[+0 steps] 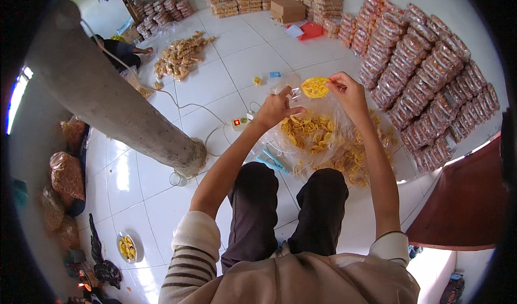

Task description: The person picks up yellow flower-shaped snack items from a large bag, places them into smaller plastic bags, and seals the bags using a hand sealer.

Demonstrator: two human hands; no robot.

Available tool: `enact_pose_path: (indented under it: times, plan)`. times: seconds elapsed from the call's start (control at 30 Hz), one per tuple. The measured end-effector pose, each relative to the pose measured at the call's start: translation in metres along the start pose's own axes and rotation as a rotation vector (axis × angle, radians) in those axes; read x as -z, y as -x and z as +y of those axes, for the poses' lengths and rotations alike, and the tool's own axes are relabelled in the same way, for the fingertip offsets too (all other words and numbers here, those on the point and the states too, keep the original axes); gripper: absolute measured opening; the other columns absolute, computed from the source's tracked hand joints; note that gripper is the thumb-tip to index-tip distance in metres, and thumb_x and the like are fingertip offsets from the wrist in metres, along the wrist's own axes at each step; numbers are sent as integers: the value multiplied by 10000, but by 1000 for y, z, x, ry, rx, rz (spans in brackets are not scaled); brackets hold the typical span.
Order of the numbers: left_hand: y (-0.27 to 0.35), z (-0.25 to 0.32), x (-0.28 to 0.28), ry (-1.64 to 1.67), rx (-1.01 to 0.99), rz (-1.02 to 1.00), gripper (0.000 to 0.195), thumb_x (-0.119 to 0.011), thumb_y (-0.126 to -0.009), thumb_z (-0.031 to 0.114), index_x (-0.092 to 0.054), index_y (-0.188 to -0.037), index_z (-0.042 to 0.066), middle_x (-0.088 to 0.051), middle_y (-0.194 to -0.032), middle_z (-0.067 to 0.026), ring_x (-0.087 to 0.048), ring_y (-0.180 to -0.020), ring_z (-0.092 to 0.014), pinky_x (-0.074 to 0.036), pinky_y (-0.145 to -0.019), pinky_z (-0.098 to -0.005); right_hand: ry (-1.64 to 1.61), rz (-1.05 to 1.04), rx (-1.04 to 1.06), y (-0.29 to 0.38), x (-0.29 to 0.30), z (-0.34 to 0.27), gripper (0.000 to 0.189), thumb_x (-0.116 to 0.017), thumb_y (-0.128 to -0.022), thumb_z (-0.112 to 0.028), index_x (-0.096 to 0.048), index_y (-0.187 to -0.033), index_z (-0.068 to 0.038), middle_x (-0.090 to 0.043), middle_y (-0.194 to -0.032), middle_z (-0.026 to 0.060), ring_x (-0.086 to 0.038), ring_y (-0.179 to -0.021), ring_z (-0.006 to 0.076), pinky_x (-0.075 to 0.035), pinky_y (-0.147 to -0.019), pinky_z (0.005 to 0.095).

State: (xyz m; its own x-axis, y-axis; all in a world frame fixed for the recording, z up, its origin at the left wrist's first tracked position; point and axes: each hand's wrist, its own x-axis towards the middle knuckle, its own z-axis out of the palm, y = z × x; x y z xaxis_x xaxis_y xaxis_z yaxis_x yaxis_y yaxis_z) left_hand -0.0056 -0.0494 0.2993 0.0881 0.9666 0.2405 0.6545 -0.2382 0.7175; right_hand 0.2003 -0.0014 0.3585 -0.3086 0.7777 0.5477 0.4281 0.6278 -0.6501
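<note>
My right hand (348,93) pinches the edge of a yellow lattice-patterned cracker (315,87) and holds it up in front of me. My left hand (274,108) is raised beside it, thumb and forefinger apart. Shiny clear film shows near its fingertips, but I cannot tell whether they touch it. Below both hands, a large clear plastic bag (343,120) lies spread open on the floor with many yellow crackers (309,130) inside. More loose crackers (355,162) are heaped along its right side, partly behind my right forearm.
A light-blue tong-like tool (272,161) lies before my knees. Left of the bag, a power strip (239,122) trails a cable past a concrete pillar (121,98). Packaged snacks (420,70) are stacked at right. A drinking glass (177,179) stands by the pillar; another person (121,51) sits far left.
</note>
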Motion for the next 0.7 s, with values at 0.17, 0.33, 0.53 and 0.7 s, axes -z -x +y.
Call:
enact_pose_path:
  times: [0.17, 0.33, 0.53, 0.7]
  plan:
    - [19, 24, 21, -6, -58, 57, 605, -711, -642, 460, -475, -979, 17, -585, -607, -146, -607, -601, -291, -464, -557, -353, -5, -105, -8, -2, 12, -36, 205, -652, -762, -168, -570, -854, -5, -640, -748, 123, -625, -679, 170, -477, -601, 270]
    - [35, 32, 23, -69, -155, 136, 579, -697, -659, 475, -453, -954, 41, -563, -549, -93, -594, -534, -248, -453, -517, -333, -1, -144, -42, 1, 5, -45, 211, -659, -753, -182, -577, -832, -4, -640, -743, 132, -624, -670, 176, -476, -597, 282]
    - [41, 25, 20, -120, -98, 200, 609, -687, -650, 505, -443, -956, 38, -549, -538, -96, -582, -528, -275, -452, -516, -359, 107, 18, -93, 4, -23, -42, 190, -636, -752, -181, -572, -799, -8, -627, -719, 145, -624, -680, 251, -470, -601, 316]
    - [40, 2, 8, -259, -89, 280, 643, -665, -656, 529, -417, -981, 34, -548, -535, -109, -581, -540, -307, -454, -507, -394, 43, 49, -113, 14, -55, -37, 201, -634, -748, -179, -549, -814, -9, -619, -712, 140, -619, -681, 264, -469, -612, 322]
